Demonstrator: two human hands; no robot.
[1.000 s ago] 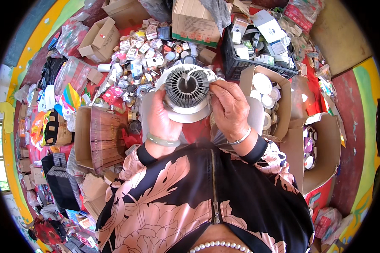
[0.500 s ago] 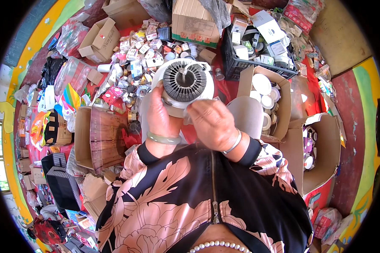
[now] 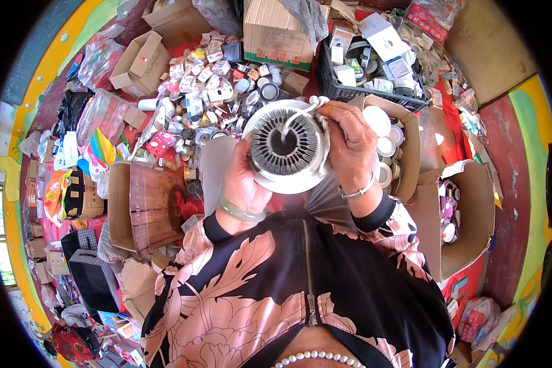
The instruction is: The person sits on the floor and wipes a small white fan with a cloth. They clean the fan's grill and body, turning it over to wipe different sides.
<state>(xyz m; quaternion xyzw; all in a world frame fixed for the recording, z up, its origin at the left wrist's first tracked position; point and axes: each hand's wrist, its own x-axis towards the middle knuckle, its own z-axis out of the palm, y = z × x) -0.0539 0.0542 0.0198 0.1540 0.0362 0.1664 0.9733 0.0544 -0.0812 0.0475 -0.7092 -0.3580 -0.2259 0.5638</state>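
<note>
In front of my chest is a round LED downlight (image 3: 267, 153), with its dark finned heat sink facing up and a wide white rim around it. A short white cable (image 3: 302, 113) curves out of its middle toward the upper right. My left hand (image 3: 244, 184) grips the downlight by its left edge, thumb on top. My right hand (image 3: 351, 142) is closed at the right edge, pinching a thin whitish cloth or wipe (image 3: 325, 147) against the rim. The right fingertips are close to the cable's end.
A heap of small boxes and lamps (image 3: 208, 92) spreads ahead. At right stand a black crate (image 3: 374, 92), a carton of white round fittings (image 3: 411, 153) and another open carton (image 3: 472, 214). A wooden-sided bin (image 3: 156, 205) stands at left.
The downlight has moved right and a little down, its white rim now showing all around. My right hand has gone from its lower front to its upper right edge with the cloth.
</note>
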